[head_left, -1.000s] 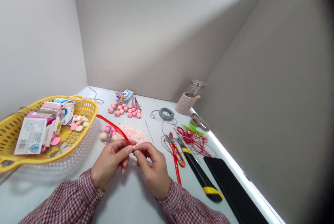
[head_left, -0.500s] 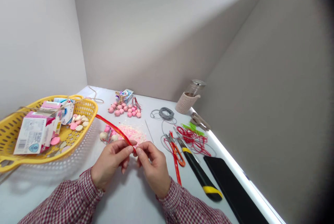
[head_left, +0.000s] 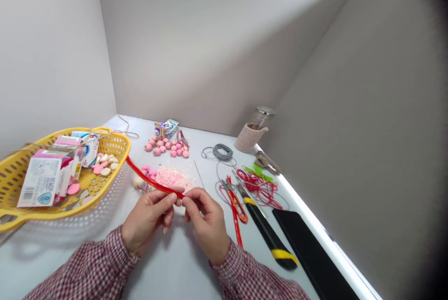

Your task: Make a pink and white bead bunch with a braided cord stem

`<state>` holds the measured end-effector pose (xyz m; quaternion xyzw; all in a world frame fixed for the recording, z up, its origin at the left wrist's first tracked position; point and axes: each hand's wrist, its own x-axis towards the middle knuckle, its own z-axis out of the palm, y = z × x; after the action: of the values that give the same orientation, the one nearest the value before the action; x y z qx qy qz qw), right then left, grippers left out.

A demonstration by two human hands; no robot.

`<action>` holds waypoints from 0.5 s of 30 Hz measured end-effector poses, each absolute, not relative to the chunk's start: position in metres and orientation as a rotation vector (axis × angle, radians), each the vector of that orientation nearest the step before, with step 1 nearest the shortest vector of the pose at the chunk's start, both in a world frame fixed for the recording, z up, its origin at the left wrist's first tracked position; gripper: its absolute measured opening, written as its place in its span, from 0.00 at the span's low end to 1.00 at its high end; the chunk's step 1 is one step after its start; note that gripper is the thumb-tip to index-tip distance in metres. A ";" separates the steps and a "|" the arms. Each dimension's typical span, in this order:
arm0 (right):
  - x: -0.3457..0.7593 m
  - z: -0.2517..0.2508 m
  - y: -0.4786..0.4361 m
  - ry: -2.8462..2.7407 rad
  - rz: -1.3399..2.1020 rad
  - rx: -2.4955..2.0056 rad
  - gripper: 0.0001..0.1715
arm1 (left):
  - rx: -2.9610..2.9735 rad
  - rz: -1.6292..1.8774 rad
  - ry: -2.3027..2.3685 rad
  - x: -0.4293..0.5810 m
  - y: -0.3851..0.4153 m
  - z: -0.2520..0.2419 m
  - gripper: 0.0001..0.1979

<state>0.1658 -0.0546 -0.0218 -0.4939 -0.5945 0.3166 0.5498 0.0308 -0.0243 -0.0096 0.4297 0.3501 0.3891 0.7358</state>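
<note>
A red ribbon with a gold stripe runs from beside the yellow basket to my fingertips. Thumb and fingers of my left hand are closed on it near its end. My right hand pinches the ribbon's end, close to the left fingertips. Behind the hands lies a heap of pink and white shavings, with pink pieces and a pale ball to its left.
On the left, a yellow basket holds boxes and pink and white discs. Pink balls, grey cord, and a jar stand farther back. Orange scissors, red cord, a black-and-yellow cutter and a black slab lie right.
The ribbon has dropped slightly and lies flatter between the basket and my fingers, its stripe less visible. Both hands stay almost in place, still pinching it.
</note>
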 end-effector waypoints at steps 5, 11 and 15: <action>0.181 -0.017 -0.049 -1.319 0.615 -1.142 0.05 | 1.531 0.939 0.890 0.029 -0.036 -0.005 0.14; 0.194 -0.002 -0.051 -1.398 0.786 -1.042 0.08 | 2.060 1.638 0.937 0.021 -0.041 0.007 0.07; 0.191 0.006 -0.055 -1.344 0.963 -1.004 0.12 | 1.742 1.115 0.950 0.030 -0.040 0.011 0.11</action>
<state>0.1911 -0.0549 0.0064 -0.4274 -0.5721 0.4099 0.5674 0.0301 -0.0403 0.0114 0.6948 0.3790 0.4448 0.4192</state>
